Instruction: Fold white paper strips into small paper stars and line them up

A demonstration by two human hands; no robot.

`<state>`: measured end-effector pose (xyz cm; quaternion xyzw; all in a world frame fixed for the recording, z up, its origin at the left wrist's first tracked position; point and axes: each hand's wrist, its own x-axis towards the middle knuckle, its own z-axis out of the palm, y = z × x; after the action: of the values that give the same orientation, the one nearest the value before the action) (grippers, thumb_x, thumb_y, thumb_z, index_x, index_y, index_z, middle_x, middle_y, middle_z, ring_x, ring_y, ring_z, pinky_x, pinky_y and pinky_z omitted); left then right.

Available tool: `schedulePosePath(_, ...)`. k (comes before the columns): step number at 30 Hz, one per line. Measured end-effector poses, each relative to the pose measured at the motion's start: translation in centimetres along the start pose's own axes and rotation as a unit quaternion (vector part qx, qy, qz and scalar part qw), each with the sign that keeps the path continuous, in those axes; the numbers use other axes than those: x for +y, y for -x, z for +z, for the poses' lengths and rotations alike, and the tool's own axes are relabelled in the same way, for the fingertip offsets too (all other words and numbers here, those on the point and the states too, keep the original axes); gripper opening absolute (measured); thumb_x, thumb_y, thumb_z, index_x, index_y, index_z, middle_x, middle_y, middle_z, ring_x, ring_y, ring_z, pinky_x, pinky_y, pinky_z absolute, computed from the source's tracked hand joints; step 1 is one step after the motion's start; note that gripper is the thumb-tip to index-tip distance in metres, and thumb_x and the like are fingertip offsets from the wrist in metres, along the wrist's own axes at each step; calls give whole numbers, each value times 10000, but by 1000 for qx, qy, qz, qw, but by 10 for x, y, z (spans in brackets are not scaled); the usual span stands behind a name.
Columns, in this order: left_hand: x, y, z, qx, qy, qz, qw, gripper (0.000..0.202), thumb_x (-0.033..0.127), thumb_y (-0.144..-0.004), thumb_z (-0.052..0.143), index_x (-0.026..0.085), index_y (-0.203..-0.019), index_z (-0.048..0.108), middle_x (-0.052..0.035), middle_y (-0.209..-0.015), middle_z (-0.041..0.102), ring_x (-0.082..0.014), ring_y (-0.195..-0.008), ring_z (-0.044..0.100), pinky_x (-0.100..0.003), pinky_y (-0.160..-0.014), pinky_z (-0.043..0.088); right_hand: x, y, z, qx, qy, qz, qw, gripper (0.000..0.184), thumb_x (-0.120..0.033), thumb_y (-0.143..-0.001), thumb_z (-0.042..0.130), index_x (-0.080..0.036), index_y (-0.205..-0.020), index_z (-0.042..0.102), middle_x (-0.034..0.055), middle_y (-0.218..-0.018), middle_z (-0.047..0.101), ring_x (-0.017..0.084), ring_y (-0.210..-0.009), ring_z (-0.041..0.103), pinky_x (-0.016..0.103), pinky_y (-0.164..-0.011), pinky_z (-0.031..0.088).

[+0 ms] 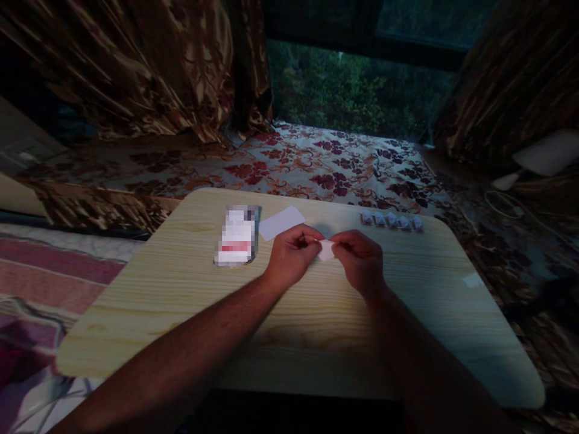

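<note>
Both my hands meet over the middle of a light wooden table [181, 313]. My left hand [292, 253] and my right hand [359, 259] are closed in pinches on a small white piece of folded paper [325, 250] held between them, just above the tabletop. A flat white sheet of paper [281, 222] lies just beyond my left hand. A row of several small folded paper pieces [391, 220] sits at the far right of the table.
A white and red packet [237, 236], blurred, lies left of the sheet. A floral cloth [316, 160] covers the surface behind the table. Brown curtains [149, 66] hang on both sides of a window with trees outside. A striped fabric [45, 271] lies at left.
</note>
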<state>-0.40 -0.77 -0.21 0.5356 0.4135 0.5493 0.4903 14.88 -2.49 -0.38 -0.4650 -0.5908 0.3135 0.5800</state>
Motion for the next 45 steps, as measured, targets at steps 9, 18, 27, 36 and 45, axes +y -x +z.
schedulePosePath(9,0,-3,-1,-2,44,-33,998,79,105,-645,699,178,-675,692,33,-613,634,-81,-565,536,-216,-563,400,-2,-1,-2,-24,-22,10,999,110,-134,-743,630,-211,-729,708,-19,-671,650,125,-592,575,252,-557,436)
schedulePosePath(18,-1,-6,-2,-9,60,-65,996,102,89,-610,681,173,-660,709,8,-622,666,-98,-571,562,-231,-576,425,-3,-2,-3,-30,-40,22,999,117,-109,-716,629,-204,-673,683,-23,-641,640,124,-600,551,250,-559,408)
schedulePosePath(27,-1,-4,-2,-38,38,-46,997,154,193,-666,759,165,-728,620,20,-649,640,-83,-562,544,-217,-558,412,0,-1,-2,-44,-15,23,999,185,-130,-719,637,-204,-883,678,-19,-730,661,121,-623,586,241,-576,439)
schedulePosePath(36,0,-5,-2,-18,45,-26,999,191,188,-686,747,183,-813,604,31,-667,633,-83,-584,556,-217,-575,424,1,-6,-1,-51,2,106,993,114,-285,-762,681,-173,-779,680,-8,-627,638,130,-569,583,249,-545,443)
schedulePosePath(45,1,-3,0,-31,38,-23,999,196,175,-690,736,181,-831,600,39,-658,616,-73,-563,538,-206,-554,412,3,-6,0,-28,3,110,994,84,-236,-741,659,-180,-680,672,-27,-557,610,124,-525,554,243,-527,424)
